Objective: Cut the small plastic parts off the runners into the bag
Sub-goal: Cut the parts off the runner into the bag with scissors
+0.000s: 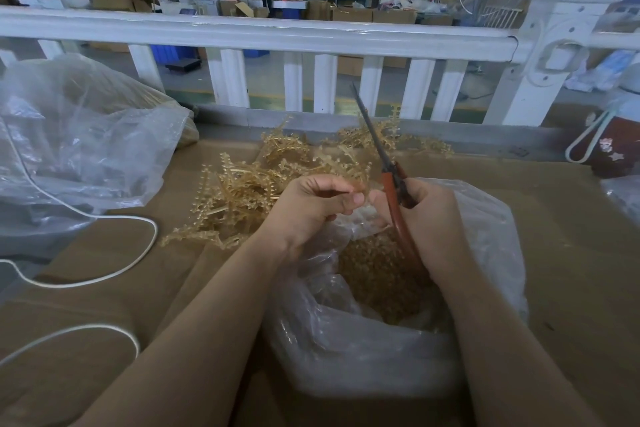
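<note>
Your bag (346, 350) sits nearest w/ cut parts (377, 274); above it L hand (311, 204) pinches a runner (358, 184), R hand (429, 211) grips scissors (389, 180); runner pile (242, 191) beyond bag

Translucent amber plastic runners (256, 180), branched, studded with small parts, heaped in tangled pile toward far edge of cardboard-covered desk (571, 253). One amber runner piece (358, 184) raised above clear crinkled plastic bag (346, 350). Bag sits open at near middle of desk, mouth upward, holding mound of small amber cut parts (377, 274). Red-handled scissors (388, 170), blades closed, pointing up and away, above bag.
</note>
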`<state>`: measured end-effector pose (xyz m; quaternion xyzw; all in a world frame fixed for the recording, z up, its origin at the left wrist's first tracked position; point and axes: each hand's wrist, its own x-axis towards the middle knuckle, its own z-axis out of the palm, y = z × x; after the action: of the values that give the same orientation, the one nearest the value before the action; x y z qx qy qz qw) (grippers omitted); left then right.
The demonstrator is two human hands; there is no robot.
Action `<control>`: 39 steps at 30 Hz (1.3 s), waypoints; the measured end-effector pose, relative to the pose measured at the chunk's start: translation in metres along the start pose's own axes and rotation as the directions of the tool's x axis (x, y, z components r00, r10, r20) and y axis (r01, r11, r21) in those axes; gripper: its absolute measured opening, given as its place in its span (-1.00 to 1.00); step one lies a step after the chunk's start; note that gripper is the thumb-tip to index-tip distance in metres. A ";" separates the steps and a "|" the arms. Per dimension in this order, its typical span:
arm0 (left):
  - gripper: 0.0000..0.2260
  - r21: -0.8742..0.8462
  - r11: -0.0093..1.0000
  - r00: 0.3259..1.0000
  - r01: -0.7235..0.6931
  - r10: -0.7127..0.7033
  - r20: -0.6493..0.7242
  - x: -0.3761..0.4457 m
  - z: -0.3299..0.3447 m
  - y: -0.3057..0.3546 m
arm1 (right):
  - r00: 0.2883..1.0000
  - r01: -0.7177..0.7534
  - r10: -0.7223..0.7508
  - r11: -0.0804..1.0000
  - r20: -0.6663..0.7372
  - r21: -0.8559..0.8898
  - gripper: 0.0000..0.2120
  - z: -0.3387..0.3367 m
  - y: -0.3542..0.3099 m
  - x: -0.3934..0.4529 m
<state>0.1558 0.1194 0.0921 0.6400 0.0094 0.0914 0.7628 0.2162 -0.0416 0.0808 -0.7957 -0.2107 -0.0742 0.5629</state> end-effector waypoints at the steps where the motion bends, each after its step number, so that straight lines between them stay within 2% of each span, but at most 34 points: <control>1: -0.90 -0.003 1.000 1.000 -0.004 0.004 0.001 0.000 0.000 -0.001 | 1.000 -0.002 0.002 0.999 0.006 0.033 -0.82 0.000 -0.001 0.000; 5: -0.86 -0.010 1.000 1.000 0.005 -0.005 0.000 0.001 0.000 0.000 | 0.999 -0.012 0.008 0.996 0.048 0.092 -0.78 0.000 -0.005 -0.002; 10: -0.88 -0.016 1.000 1.000 0.007 -0.007 0.014 0.001 0.001 0.000 | 0.999 -0.031 0.030 0.999 0.032 0.019 -0.87 0.001 -0.003 -0.001; 14: -0.88 0.029 1.000 1.000 -0.006 0.006 -0.017 0.001 -0.003 0.003 | 0.998 -0.043 0.041 0.999 -0.051 -0.033 -0.88 0.002 -0.001 0.001; 21: -0.93 0.096 0.992 0.993 -0.081 0.089 -0.081 0.003 -0.006 0.002 | 0.998 -0.002 -0.007 0.992 -0.070 -0.127 -0.87 0.001 0.000 -0.001; 22: -0.92 0.094 0.990 0.989 -0.100 0.109 -0.095 0.003 -0.006 0.002 | 0.997 0.010 -0.022 0.987 -0.074 -0.161 -0.85 0.001 -0.001 -0.002; 25: -0.89 0.037 0.988 0.978 -0.153 0.157 -0.135 0.003 -0.006 0.003 | 0.995 0.069 -0.088 0.951 -0.050 -0.303 -0.59 -0.002 -0.001 -0.006; 27: -0.86 0.003 0.983 0.972 -0.185 0.184 -0.149 0.003 -0.006 0.005 | 0.991 0.124 -0.137 0.909 -0.005 -0.398 -0.49 -0.003 -0.002 -0.007; 30: -0.83 0.010 0.975 0.962 -0.221 0.220 -0.163 0.002 -0.006 0.006 | 0.989 0.146 -0.146 0.856 0.038 -0.496 -0.32 -0.001 -0.003 -0.007; 36: -0.86 0.043 0.970 0.959 -0.239 0.242 -0.146 0.001 -0.005 0.008 | 0.986 0.153 -0.161 0.815 0.035 -0.559 -0.26 -0.003 -0.001 -0.005; 39: -0.80 0.025 0.974 0.963 -0.225 0.226 -0.147 0.001 -0.005 0.007 | 0.986 0.154 -0.160 0.803 0.042 -0.575 -0.30 -0.003 -0.001 -0.004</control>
<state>0.1550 0.1259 0.0983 0.6314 -0.0065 0.2251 0.7421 0.2123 -0.0454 0.0808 -0.9081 -0.2410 -0.1841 0.2887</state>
